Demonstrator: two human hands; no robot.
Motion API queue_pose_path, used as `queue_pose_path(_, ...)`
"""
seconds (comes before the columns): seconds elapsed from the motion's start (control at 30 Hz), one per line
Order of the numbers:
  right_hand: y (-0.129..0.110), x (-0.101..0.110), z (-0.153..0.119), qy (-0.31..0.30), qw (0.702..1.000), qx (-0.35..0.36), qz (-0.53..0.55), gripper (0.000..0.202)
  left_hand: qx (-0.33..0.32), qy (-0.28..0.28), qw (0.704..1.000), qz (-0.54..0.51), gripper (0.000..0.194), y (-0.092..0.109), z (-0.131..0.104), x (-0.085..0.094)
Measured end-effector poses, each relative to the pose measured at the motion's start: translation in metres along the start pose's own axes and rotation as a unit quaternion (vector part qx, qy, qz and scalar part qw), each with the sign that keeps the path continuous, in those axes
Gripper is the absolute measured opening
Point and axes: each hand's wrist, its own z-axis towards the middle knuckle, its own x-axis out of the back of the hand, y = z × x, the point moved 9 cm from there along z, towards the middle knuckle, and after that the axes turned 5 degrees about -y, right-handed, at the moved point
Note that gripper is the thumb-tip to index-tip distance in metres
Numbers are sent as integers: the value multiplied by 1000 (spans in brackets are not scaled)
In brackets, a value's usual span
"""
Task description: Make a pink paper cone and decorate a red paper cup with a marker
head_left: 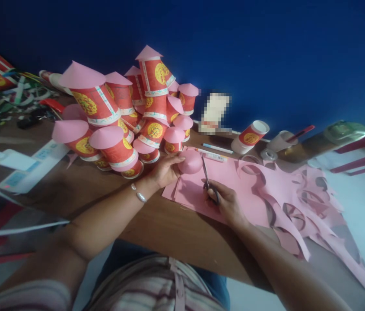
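Holding a small pink paper disc [190,161] by its left edge, the left hand [169,169] has its thumb and fingers closed on the paper. The right hand [223,198] is closed around the dark handles of scissors [207,179], and the blades point to the far side, just beside the right edge of the disc. I cannot tell if the blades touch it.

Under the disc and the scissors lie pink paper sheets [243,190] on the brown table [156,229]. To the right, cut pink scraps [312,211] with curved edges are spread. At the far side of the sheets are a white glue tube [214,157] and a pen [217,148], and more to the right stands a red and white paper cup [250,137].

To the left of the sheets there is a pile of red cups [153,129] with pink cone tops. A white power strip [35,166] lies at the near left of this pile.
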Motion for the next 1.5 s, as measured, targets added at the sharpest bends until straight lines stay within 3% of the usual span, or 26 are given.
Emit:
queue_pose_path(0.3, 5, 3, 2, 6, 999, 14, 46, 58, -6, -5, 1000, 0, 20, 2, 0, -4)
queue_pose_path(0.5, 4, 3, 1, 5, 999, 9, 32, 61, 6, 12, 1000, -1, 19, 0, -1, -1)
queue_pose_path(1.5, 6, 4, 1, 8, 999, 11, 30, 62, 9, -13, 1000, -12, 14, -2, -1, -3)
